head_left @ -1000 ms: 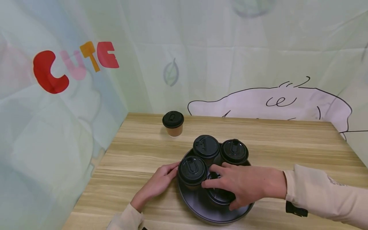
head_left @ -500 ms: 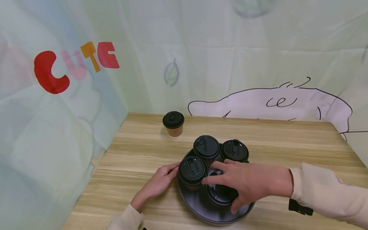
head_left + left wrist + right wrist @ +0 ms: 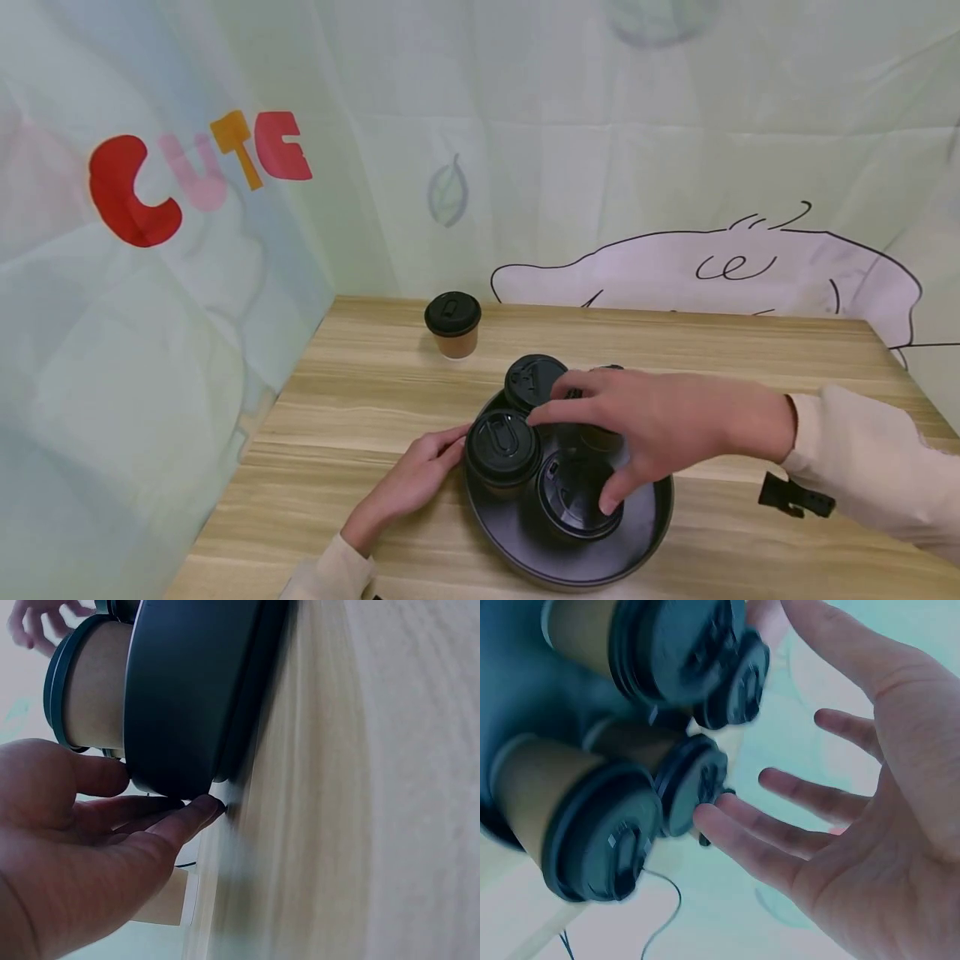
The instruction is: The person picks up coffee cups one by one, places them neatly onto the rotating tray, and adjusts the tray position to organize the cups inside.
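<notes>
A round black tray (image 3: 517,542) holds several brown paper coffee cups with black lids, all upright. My left hand (image 3: 416,475) touches the tray's left side; in the left wrist view its thumb and fingertips lie against the tray wall (image 3: 187,690). Over the cups hovers my right hand (image 3: 667,417), fingers spread and holding nothing. Beneath its thumb stands the front coffee cup (image 3: 577,492). The left coffee cup (image 3: 504,446) and the back coffee cup (image 3: 532,379) are beside it. My right hand hides most of the back-right coffee cup (image 3: 600,439), which the right wrist view shows.
Another lidded coffee cup (image 3: 453,325) stands off the tray near the back edge of the wooden table (image 3: 360,358). A printed cloth backdrop (image 3: 405,150) rises behind and to the left.
My right hand has let go of the front cup and risen, moving back and slightly right. The cup stays on the tray, its lid now uncovered. My left hand has not moved.
</notes>
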Motion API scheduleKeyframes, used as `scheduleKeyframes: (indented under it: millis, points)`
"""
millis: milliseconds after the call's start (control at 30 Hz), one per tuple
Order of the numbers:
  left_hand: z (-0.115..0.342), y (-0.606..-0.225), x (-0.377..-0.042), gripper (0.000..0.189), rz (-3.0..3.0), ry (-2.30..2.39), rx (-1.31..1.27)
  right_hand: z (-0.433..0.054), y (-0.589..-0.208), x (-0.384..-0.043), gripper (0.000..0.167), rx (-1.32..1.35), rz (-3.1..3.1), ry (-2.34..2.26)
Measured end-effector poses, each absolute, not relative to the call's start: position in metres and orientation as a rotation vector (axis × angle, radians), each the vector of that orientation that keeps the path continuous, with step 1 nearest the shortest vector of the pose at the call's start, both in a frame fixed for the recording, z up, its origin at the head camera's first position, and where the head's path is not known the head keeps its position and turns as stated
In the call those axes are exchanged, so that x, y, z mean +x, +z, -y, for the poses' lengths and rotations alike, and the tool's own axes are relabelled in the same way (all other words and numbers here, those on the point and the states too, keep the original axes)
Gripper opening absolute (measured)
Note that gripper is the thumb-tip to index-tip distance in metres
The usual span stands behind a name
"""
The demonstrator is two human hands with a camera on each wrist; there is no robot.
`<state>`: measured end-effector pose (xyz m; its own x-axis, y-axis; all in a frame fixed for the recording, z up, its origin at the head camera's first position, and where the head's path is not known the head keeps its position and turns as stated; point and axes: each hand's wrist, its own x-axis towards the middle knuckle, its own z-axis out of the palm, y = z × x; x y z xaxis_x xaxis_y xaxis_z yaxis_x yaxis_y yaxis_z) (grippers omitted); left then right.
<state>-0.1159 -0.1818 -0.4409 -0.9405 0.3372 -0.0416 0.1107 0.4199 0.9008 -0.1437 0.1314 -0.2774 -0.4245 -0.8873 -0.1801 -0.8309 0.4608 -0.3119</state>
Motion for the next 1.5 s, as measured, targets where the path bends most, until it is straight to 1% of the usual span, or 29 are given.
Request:
scheduleKeyframes:
  millis: [333,567,900,1167,1500]
  points:
    - [0.183,-0.439,-0.116,0.043,-2.449,1.529,0.411,-0.122,-0.258,-0.19,0.091,-1.553,-2.433,-0.343]
    - [0.182,-0.44,-0.116,0.043,-2.435,1.536,0.422,-0.11,-0.254,-0.232,0.092,-1.422,-2.493,-0.274]
    - [0.18,-0.439,-0.116,0.043,-2.439,1.539,0.414,-0.087,-0.264,-0.282,0.093,-1.281,-2.507,-0.223]
    - [0.182,-0.44,-0.118,0.042,-2.466,1.519,0.399,-0.059,-0.272,-0.307,0.094,-1.253,-2.496,-0.141]
    - [0.186,-0.436,-0.119,0.042,-2.459,1.515,0.42,-0.012,-0.277,-0.32,0.099,-1.205,-2.47,-0.018]
